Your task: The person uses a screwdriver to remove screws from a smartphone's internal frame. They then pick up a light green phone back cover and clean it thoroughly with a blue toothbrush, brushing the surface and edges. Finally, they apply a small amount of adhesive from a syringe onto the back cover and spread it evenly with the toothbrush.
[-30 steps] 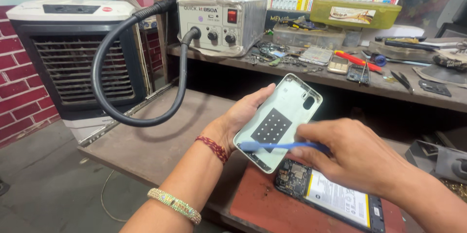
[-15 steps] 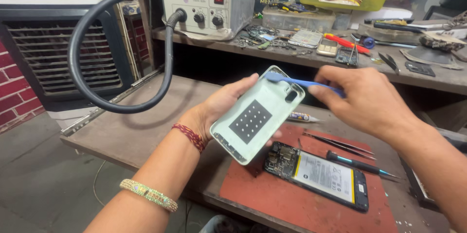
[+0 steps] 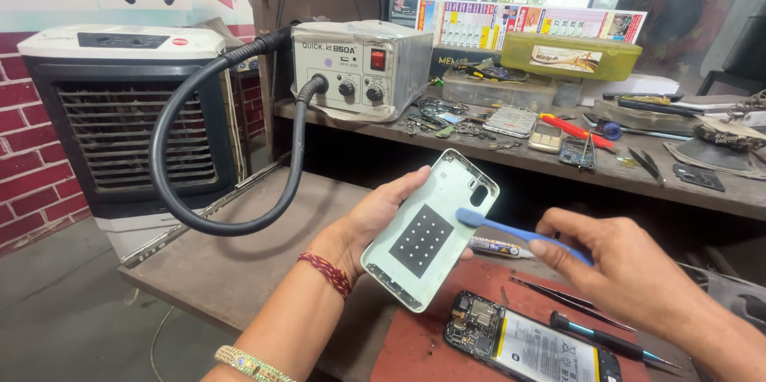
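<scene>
Cradling smooth pale-green phone back cover [image 3: 431, 240], left hand [image 3: 369, 226] grip closed; right hand [image 3: 630, 270] pinching blue plastic brush [image 3: 523, 232].

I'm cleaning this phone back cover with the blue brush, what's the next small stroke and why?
Probably sweep the blue brush down across the black pad: its head rests on the pale back cover just beside that pad, while the left hand steadies the cover from behind.
</scene>
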